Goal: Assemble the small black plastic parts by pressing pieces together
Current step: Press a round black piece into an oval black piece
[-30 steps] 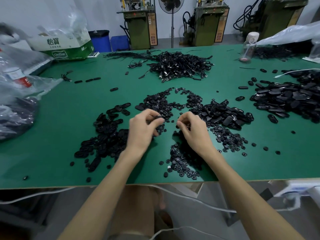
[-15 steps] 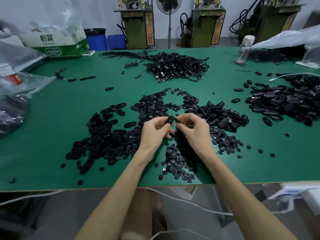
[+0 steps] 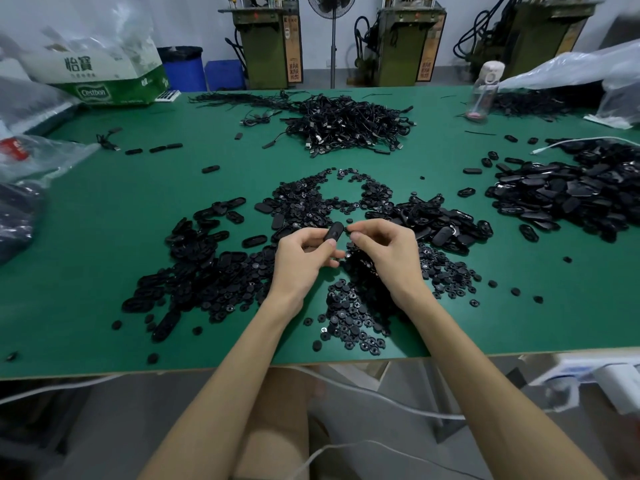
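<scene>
At the centre of the frame your left hand pinches an oval black shell between thumb and curled fingers, above the green table. Just to its right, your right hand has its fingertips closed on a small black piece, close beside the shell. Loose round pieces lie heaped below your hands, and more oval shells lie at centre left.
</scene>
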{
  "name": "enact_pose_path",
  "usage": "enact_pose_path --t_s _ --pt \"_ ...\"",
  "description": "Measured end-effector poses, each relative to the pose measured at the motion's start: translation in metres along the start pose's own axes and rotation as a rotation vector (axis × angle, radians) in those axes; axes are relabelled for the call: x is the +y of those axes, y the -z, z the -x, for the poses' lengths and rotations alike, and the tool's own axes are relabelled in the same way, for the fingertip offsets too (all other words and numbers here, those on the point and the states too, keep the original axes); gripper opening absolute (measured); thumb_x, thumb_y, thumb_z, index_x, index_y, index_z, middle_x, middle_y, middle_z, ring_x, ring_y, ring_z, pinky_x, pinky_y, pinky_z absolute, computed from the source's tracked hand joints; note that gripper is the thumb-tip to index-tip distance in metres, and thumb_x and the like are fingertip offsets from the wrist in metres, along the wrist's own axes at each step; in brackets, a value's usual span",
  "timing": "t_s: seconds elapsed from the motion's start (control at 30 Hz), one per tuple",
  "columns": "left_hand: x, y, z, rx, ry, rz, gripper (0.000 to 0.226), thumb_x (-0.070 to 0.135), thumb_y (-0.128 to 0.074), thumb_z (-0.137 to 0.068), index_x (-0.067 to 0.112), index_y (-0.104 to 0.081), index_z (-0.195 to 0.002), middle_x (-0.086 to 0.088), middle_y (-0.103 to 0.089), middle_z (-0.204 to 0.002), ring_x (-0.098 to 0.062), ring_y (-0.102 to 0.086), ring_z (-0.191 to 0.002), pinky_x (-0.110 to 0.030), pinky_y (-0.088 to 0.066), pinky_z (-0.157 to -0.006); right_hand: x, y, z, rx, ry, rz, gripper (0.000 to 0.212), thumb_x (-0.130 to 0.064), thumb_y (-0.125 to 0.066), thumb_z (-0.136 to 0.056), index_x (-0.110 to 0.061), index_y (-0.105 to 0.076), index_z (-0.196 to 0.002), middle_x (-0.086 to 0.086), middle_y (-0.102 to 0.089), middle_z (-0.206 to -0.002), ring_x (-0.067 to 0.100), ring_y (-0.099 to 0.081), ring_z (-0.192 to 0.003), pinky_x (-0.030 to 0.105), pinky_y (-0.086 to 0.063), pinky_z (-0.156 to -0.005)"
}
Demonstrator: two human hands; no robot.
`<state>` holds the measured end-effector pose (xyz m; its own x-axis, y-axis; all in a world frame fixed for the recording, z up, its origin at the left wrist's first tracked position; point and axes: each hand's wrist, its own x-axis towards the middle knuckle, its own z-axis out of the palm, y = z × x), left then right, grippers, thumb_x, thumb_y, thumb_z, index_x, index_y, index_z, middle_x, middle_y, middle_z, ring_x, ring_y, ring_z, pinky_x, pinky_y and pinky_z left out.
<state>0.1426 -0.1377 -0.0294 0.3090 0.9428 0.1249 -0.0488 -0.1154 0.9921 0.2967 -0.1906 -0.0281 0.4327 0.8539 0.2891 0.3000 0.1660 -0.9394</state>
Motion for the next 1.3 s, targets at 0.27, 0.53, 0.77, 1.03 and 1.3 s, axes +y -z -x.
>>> enact_pose_path --t_s 0.27,0.53,0.77,1.03,1.3 --pt "-0.0002 0.0006 -0.0007 -0.015 0.009 -0.031 0.014 0.002 -0.068 -0.097 0.003 -0.073 -0.109 -0.007 -0.076 -0.083 -0.017 -0.075 -0.075 -0.025 -0.059 -0.069 0.0011 0.0001 0.0001 -0.035 -0.034 -0.124 0.011 -0.011 -0.08 -0.088 -0.014 -0.077 -0.098 0.001 -0.08 -0.089 0.023 -0.077 -0.087 0.043 -0.061 -0.09" --pt "-0.0012 0.0004 -0.0007 -0.02 0.014 -0.053 0.013 0.001 -0.067 -0.097 0.004 -0.073 -0.108 -0.006 -0.076 -0.084 -0.017 -0.074 -0.075 -0.027 -0.059 -0.07 -0.0009 0.0004 0.001 -0.065 -0.041 -0.217 0.016 -0.004 -0.076 -0.09 -0.008 -0.074 -0.106 0.005 -0.08 -0.089 0.021 -0.075 -0.078 0.03 -0.06 -0.081" --pt "-0.002 0.0004 -0.0005 -0.013 0.01 -0.06 0.013 0.002 -0.068 -0.096 0.005 -0.073 -0.108 -0.005 -0.076 -0.081 -0.02 -0.075 -0.076 -0.029 -0.06 -0.071 -0.0015 -0.0005 0.0018 -0.048 -0.038 -0.244 0.014 0.0 -0.075 -0.09 0.003 -0.07 -0.103 0.008 -0.08 -0.089 0.017 -0.075 -0.074 0.024 -0.058 -0.074" --pt "0.0002 -0.0008 0.0017 -0.011 0.002 -0.035 0.019 0.003 -0.069 -0.096 0.023 -0.07 -0.095 0.003 -0.076 -0.073 -0.017 -0.075 -0.073 -0.024 -0.059 -0.068 0.0028 0.0009 0.0001 -0.031 -0.029 -0.175 0.007 -0.005 -0.073 -0.093 -0.008 -0.073 -0.1 0.003 -0.079 -0.093 0.015 -0.074 -0.082 0.028 -0.059 -0.081" --pt "0.0004 -0.001 0.0012 -0.02 0.003 -0.042 0.016 0.003 -0.069 -0.096 0.019 -0.07 -0.098 -0.003 -0.074 -0.081 -0.016 -0.074 -0.073 -0.024 -0.059 -0.068 0.0014 0.0012 0.0001 -0.035 -0.023 -0.151 0.01 -0.009 -0.077 -0.091 -0.018 -0.075 -0.095 0.004 -0.077 -0.088 0.018 -0.071 -0.085 0.032 -0.059 -0.081"
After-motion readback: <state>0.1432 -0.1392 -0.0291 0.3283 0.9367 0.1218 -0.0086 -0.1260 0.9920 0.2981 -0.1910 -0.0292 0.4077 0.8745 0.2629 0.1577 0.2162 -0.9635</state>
